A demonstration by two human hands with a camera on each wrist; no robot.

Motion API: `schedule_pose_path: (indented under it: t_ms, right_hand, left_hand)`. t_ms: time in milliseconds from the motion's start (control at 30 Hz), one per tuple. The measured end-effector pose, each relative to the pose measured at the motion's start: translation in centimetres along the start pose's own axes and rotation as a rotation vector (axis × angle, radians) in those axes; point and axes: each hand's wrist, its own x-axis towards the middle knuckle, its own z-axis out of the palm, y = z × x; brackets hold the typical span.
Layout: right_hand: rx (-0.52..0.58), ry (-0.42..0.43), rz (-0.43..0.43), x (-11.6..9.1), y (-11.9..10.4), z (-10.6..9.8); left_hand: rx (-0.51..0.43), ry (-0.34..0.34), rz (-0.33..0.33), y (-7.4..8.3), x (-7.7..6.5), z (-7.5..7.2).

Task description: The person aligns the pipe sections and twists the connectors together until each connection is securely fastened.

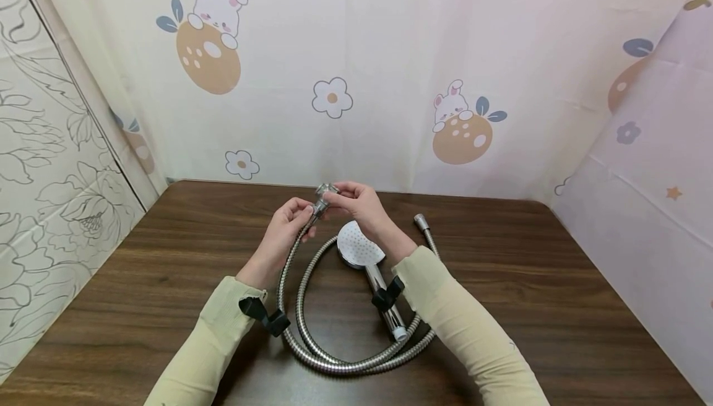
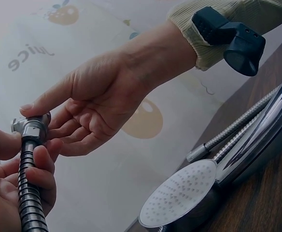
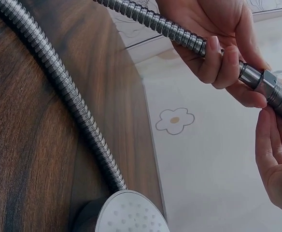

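Note:
Raised over the back of the table, my left hand grips one end of a ribbed metal shower hose, thumb along its collar and fingers curled round it. At that end sits a small chrome fitting, joined in line with the hex nut of the hose. My right hand pinches this fitting between thumb and fingers. Below the hands a shower head lies on the table, its white dotted spray face up and its chrome handle pointing toward me.
The hose loops on the dark wooden table around the shower head. Its other end, a metal cone, lies to the right. A printed curtain stands behind the table, and a black wrist camera sits on the left sleeve.

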Motion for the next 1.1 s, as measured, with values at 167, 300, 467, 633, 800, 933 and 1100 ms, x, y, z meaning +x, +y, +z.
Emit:
schedule_pose_path:
  t_ms: [167, 300, 467, 633, 800, 933, 1100]
  right_hand:
    - [-0.016, -0.006, -0.006, 0.01, -0.05, -0.01]
    - [-0.009, -0.006, -0.005, -0.03, -0.1, 0.02]
    - [-0.014, 0.002, -0.009, 0.04, 0.05, 0.04]
    - [-0.03, 0.014, -0.004, 0.0, 0.07, 0.14]
    - [-0.038, 0.022, 0.004, 0.0, -0.1, 0.23]
    - [-0.032, 0.02, 0.012, 0.07, -0.03, 0.19]
    - [-0.04, 0.017, 0.014, 0.12, -0.06, 0.12]
  left_hand:
    - [-0.014, -0.027, -0.011, -0.01, -0.01, 0.05]
    - [-0.011, -0.011, -0.007, -0.04, 0.05, 0.14]
    - [0.028, 0.077, 0.01, -0.16, 0.18, 0.27]
    - [0.034, 0.154, -0.016, -0.13, 0.21, 0.44]
    - [0.037, 0.18, -0.042, 0.15, 0.19, 0.61]
    - [0.072, 0.142, -0.067, 0.08, 0.26, 0.54]
    - [0.11, 0.115, -0.069, -0.03, 0.32, 0.33]
